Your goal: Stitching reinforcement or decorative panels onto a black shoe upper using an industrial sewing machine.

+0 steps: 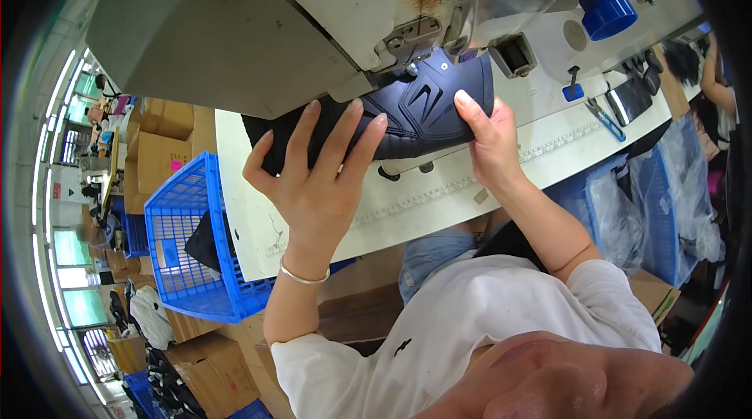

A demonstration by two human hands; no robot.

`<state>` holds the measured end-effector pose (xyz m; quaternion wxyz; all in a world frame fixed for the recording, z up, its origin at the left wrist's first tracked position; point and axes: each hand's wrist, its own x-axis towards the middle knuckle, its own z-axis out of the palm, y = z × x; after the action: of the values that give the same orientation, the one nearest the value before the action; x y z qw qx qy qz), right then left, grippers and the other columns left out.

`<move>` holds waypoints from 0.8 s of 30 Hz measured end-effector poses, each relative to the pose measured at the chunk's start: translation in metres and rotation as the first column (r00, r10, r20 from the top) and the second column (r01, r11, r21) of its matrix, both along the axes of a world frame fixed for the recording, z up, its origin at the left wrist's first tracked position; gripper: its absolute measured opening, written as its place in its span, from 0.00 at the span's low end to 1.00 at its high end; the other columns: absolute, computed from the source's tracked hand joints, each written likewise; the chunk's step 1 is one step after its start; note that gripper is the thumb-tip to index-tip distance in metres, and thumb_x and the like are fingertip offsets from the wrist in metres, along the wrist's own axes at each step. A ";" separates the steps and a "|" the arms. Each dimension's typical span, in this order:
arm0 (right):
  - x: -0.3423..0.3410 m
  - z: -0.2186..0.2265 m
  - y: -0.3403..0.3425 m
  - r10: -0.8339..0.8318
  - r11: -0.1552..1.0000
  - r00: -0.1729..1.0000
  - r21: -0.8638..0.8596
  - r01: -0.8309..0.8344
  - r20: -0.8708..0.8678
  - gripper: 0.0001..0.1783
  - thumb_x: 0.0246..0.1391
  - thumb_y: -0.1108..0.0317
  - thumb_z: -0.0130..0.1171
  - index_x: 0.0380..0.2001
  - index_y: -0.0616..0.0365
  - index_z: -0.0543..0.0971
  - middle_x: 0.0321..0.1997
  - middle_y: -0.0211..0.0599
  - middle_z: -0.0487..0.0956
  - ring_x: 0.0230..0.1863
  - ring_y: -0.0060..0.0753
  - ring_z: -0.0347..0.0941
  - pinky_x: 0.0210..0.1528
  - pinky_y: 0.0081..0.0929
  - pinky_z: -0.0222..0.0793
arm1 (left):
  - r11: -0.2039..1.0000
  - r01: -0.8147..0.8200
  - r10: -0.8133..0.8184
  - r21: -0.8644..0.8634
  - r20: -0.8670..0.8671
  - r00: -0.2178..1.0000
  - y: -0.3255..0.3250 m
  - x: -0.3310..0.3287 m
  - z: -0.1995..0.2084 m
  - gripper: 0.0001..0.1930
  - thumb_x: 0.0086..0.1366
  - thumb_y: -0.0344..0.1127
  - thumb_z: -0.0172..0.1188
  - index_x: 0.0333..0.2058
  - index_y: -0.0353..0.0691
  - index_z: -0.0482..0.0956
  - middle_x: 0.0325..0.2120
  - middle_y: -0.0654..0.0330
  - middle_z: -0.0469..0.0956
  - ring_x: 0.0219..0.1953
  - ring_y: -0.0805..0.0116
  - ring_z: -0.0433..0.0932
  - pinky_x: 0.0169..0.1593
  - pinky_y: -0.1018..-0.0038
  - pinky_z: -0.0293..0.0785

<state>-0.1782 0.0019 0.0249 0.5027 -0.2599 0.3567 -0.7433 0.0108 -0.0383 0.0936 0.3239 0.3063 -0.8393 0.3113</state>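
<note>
A black moulded panel (pixel 407 117) with raised lines and an emblem lies under the head of a sewing machine (pixel 348 8), lit by a small lamp near the needle area. My left hand (pixel 319 164) rests on the panel's left part, fingers spread and pressing from above. At the right edge my right hand (pixel 493 137) grips the panel, thumb on top and the other fingers underneath, out of sight. The machine's head hides the panel's far left side and the spot where the needle meets it.
The white worktable (pixel 376 223) carries a printed ruler strip. Blue-handled snips (pixel 605 120) lie to the right. A blue plastic crate (pixel 196 243) stands at the left, before cardboard boxes (pixel 157 164). Blue crates with clear plastic bags (pixel 615 215) stand at the right. Another person's arm (pixel 717 82) shows at far right.
</note>
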 end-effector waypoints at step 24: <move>-0.032 0.004 -0.018 -0.048 0.997 0.996 -0.071 0.043 -0.074 0.11 0.50 0.71 0.61 0.38 0.63 0.78 0.36 0.31 0.78 0.35 0.18 0.74 0.40 0.16 0.70 | 0.975 -0.170 0.170 -0.142 -0.007 0.985 0.032 -0.026 -0.015 0.12 0.53 0.41 0.62 0.38 0.66 0.80 0.39 0.78 0.76 0.43 0.70 0.74 0.47 0.62 0.54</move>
<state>-0.2101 -0.0165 0.0290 0.4624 -0.2972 0.3552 -0.7561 -0.0151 -0.0060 0.0789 0.3150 0.3523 -0.7865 0.3976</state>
